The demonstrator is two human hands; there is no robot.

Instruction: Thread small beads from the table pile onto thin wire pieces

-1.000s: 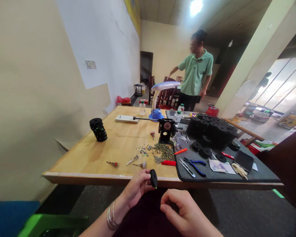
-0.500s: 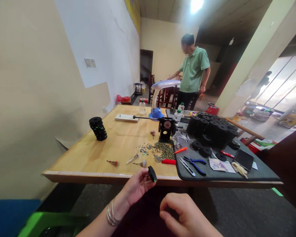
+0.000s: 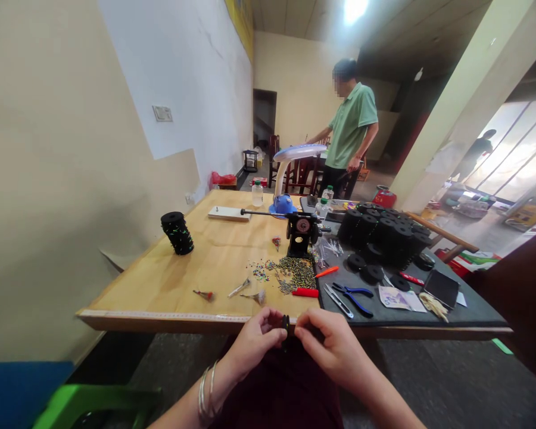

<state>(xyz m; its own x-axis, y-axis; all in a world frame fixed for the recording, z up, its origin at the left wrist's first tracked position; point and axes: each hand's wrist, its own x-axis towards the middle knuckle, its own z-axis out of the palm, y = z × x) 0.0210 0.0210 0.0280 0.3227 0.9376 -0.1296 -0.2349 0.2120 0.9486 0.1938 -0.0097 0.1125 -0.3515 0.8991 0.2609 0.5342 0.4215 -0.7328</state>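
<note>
- Black spool (image 3: 286, 326), seen nearly edge-on: it is held up in front of the middle of the tabletop's (image 3: 156, 286) near edge.
- The left hand (image 3: 254, 341) grips this spool between thumb and curled fingers; bangles (image 3: 206, 390) circle the wrist.
- The right hand (image 3: 328, 342) is just beside the spool, fingers curled, thumb and forefinger tips close together; I cannot tell whether they pinch anything thin.
- Past the hands, a pile of small striped pieces (image 3: 298, 275) lies against the left edge of a grey mat (image 3: 406, 314), with a red tool (image 3: 305, 292) just beside it.
- Near the mat's near left corner lie snips (image 3: 338, 302) and blue-handled pliers (image 3: 358, 298).
- Many black spools (image 3: 382, 232) crowd toward the mat's far right corner.
- A separate spool stack (image 3: 177, 233) stands by the tabletop's left edge, leaning slightly.
</note>
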